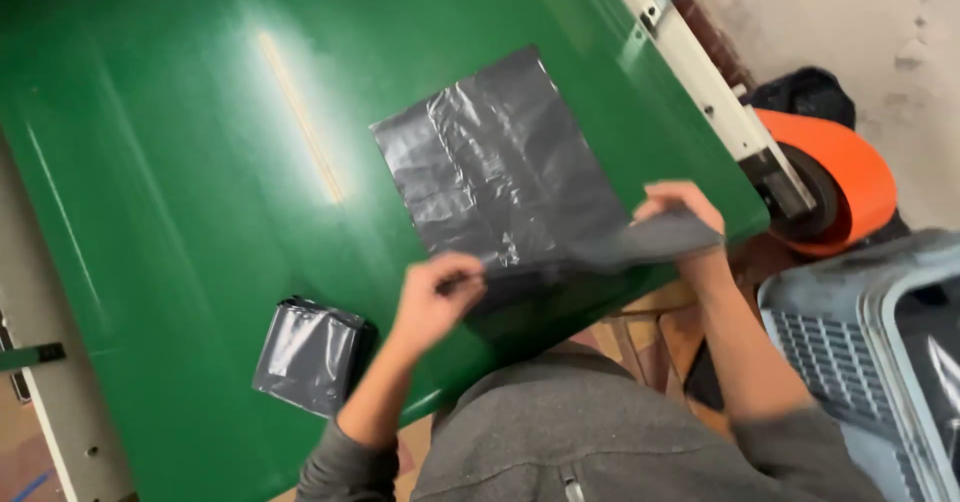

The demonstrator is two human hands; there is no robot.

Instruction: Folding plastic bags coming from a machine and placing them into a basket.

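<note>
Pinching the near edge of a flat grey plastic bag, the left hand and right hand are both closing their fingers on it and lifting that edge off the green table. Just left, a folded bag bundle is lying. Farther right, an orange roller is sitting beyond the table's edge.
</note>
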